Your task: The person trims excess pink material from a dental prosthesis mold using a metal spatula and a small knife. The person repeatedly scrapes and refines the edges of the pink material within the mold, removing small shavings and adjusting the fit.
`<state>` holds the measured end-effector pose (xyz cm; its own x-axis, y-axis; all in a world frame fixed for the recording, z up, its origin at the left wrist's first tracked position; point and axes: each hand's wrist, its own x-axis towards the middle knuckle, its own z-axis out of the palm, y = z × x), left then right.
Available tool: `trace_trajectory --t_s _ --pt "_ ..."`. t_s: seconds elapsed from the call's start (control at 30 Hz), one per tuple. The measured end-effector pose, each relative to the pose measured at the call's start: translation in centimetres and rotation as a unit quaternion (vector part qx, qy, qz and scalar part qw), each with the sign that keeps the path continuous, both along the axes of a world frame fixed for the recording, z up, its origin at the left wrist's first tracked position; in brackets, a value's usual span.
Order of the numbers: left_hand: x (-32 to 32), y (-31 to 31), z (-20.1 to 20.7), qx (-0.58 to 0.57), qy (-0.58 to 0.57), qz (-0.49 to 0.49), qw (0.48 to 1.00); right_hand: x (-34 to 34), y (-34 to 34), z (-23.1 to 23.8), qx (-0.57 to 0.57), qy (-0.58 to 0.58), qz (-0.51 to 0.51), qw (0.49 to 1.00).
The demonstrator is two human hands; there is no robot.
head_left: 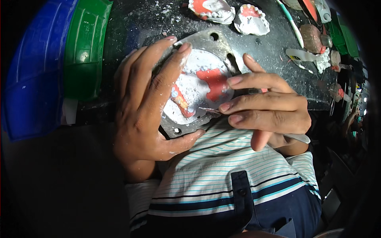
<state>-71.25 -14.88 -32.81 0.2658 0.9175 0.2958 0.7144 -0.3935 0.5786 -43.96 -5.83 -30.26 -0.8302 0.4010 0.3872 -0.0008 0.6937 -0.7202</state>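
A grey metal dental flask half (pixel 220 44), filled with white plaster (pixel 198 59), tilts between my hands at the bench's near edge. Set in the plaster are pink-red wax (pixel 215 84) and a row of denture teeth (pixel 180 99). My left hand (pixel 139 101) grips the flask's left side, fingers over the far rim and thumb along the near rim. My right hand (pixel 274 107) is closed on a slim metal carving tool (pixel 298 138). Its thin tip reaches the plaster near the flask's near right side; its middle is hidden by my fingers. White plaster dust coats my left fingers.
Blue (pixel 37 71) and green (pixel 85 51) plastic bins stand at the left. Two dental casts with pink wax (pixel 212 10) (pixel 252 20) lie beyond the flask. A teal-and-white handled tool (pixel 291 23) and a brownish block (pixel 311 37) sit at the far right. Plaster crumbs dot the dark bench.
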Motion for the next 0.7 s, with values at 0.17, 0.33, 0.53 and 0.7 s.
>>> trace_trajectory --t_s 0.17,0.33,0.53,0.7 --pt "-1.7 -1.6 0.7 -0.001 -0.039 0.012 0.999 0.6 -0.3 0.4 -0.015 0.04 -0.042 0.998" --pt "0.1 -2.2 -0.6 0.008 -0.064 0.047 0.997 1.9 -0.3 0.5 -0.023 0.08 -0.12 0.989" --pt "4.7 -4.5 0.0 0.049 0.05 0.255 0.964 2.2 -0.6 0.1 0.012 0.079 -0.134 0.988" --pt "5.0 -5.1 -0.8 0.053 0.055 0.267 0.961 1.9 -1.2 0.3 0.022 0.06 -0.119 0.991"
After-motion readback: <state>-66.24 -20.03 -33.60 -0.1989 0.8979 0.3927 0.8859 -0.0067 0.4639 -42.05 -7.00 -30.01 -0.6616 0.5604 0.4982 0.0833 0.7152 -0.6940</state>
